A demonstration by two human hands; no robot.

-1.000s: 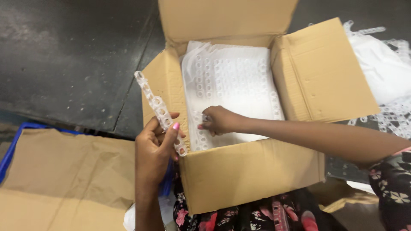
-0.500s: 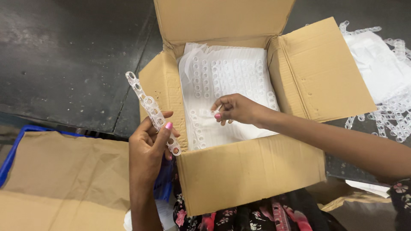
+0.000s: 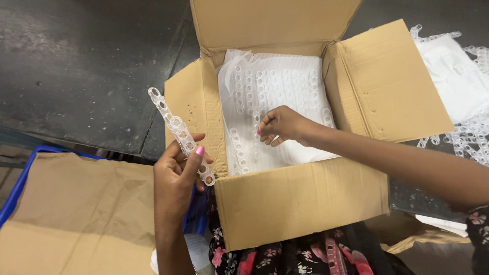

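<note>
The left hand (image 3: pixel 175 175) grips a clear plastic strip of linked rings (image 3: pixel 181 135) between thumb and fingers, holding it near its lower end so that the strip slants up and to the left, just outside the left flap of the cardboard box (image 3: pixel 300 203). The right hand (image 3: pixel 282 125) reaches down into the box, its fingers curled and pinching at the white layer of ring strips (image 3: pixel 270 91) that fills the bottom; whether it has actually caught one cannot be told. The box is plain brown corrugated card, open at the top, all four flaps folded outward, with a white plastic liner showing at its upper left corner. It sits against the person's lap, above dark floral cloth (image 3: pixel 305 257). To the left lies a flat sheet of brown cardboard (image 3: pixel 76 214) over a blue crate (image 3: pixel 18 186). At the right edge more loose ring strips (image 3: pixel 466 135) lie beside a white bag. Under everything is a dark grey, scuffed floor (image 3: pixel 76 66).
</note>
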